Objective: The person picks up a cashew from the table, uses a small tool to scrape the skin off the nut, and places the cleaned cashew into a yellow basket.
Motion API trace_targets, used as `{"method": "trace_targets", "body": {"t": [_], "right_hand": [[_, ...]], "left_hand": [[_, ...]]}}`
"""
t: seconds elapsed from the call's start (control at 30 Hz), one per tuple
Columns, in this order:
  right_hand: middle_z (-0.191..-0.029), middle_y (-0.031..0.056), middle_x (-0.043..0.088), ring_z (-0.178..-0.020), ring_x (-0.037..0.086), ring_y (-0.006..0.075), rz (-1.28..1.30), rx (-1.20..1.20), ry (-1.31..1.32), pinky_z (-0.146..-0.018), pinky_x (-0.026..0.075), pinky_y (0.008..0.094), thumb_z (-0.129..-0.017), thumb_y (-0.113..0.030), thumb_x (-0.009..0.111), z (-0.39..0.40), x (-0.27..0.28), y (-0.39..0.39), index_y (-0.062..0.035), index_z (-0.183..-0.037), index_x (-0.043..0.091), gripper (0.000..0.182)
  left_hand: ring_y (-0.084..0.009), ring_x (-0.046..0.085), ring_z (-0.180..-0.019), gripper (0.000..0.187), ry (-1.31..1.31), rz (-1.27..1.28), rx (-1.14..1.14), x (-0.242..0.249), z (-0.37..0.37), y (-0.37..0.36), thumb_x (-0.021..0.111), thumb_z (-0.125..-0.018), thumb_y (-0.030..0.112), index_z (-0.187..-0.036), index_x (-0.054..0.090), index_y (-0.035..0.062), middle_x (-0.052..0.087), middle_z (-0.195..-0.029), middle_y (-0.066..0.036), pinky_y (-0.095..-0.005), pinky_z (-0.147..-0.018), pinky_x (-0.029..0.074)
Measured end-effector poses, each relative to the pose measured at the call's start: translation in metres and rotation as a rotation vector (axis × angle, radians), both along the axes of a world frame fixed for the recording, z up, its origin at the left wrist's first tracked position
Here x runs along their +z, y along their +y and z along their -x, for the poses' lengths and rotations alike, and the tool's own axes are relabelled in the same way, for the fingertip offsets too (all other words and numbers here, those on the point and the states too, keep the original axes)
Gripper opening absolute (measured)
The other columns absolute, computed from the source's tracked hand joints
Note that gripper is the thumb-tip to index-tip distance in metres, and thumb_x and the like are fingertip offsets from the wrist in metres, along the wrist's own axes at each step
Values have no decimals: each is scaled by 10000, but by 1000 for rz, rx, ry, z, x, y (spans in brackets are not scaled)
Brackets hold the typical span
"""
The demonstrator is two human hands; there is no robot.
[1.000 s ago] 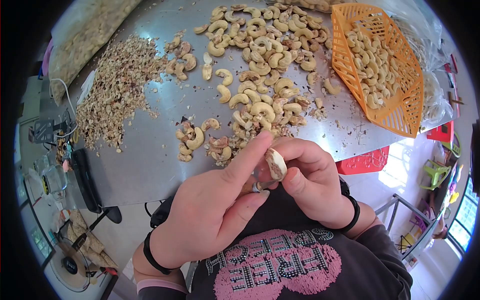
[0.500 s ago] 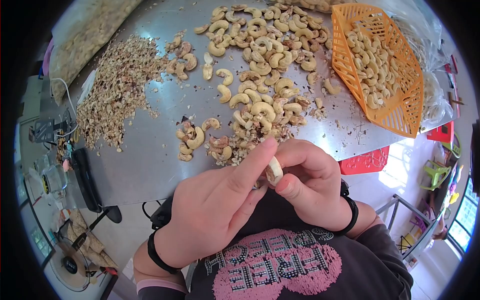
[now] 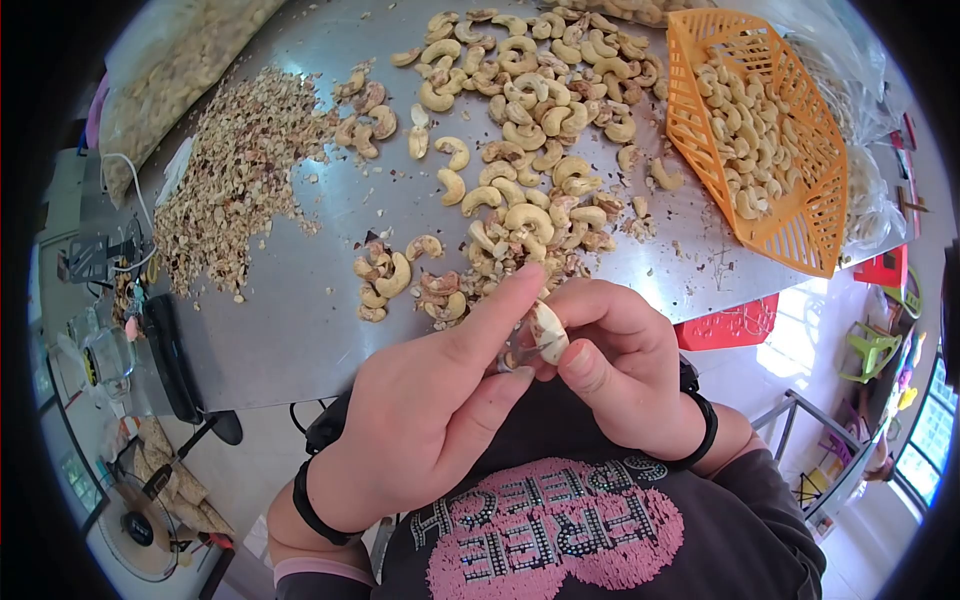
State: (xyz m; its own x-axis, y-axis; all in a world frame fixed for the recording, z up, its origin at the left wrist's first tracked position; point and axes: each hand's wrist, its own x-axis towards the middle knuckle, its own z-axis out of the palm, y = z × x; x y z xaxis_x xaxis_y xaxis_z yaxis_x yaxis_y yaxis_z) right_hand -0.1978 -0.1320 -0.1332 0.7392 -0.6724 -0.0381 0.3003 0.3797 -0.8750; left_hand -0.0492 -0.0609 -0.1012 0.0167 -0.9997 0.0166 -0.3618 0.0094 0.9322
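The orange basket (image 3: 815,225) sits at the right of the tabletop (image 3: 300,345), its slotted walls around a heap of pale, curved cashews (image 3: 745,140). Behind it, on its far right side, bunches a clear plastic bag (image 3: 868,190) with pale contents that are hard to make out. At the upper left lies a large clear bag (image 3: 175,85) full of cashews, and part of another filled bag (image 3: 640,10) shows along the top edge. Between the containers, loose cashews (image 3: 520,130) spread down the middle, some with brown skin on them, and a broad heap of small broken flakes (image 3: 240,160) lies to the left.

Near the tabletop's front edge, the right hand (image 3: 625,370) has its thumb and fingers clamped on a single cashew (image 3: 549,334), pale with a brownish patch. The left hand (image 3: 425,400) meets it, index finger extended over the nut, with the fingers closed around a small shiny tool (image 3: 513,352) whose shape is mostly hidden. A red container (image 3: 725,325) shows below the tabletop's edge
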Motion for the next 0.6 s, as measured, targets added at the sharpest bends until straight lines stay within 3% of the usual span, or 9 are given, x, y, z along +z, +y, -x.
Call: {"method": "trace_targets", "body": {"t": [0.33,0.47,0.6], "right_hand": [[-853,54,548,-783,533,109,36,15,84,-693,422,224,-823,-84,521,4,-2,1,20,-944,524,159],[-856,56,550,-784,522,103,2,11,36,-686,412,213,-832,-94,509,2,-1,3,15,-961,516,169],[-853,60,554,-760,511,91,-149,73,-17,-656,408,205,-856,-129,474,2,3,-1,10,-998,493,200]], "left_hand": [[-225,564,-587,443,-294,169,-5,-10,-1,-3,526,-736,-6,-1170,450,40,581,-766,-100,-301,-508,442],[-214,564,-595,399,-289,130,-21,-6,-4,-3,508,-756,-6,-1151,470,37,582,-758,-97,-285,-529,444],[-201,569,-607,383,-67,37,52,-2,-3,-1,484,-793,34,-1174,441,26,583,-754,-98,-264,-560,439]]}}
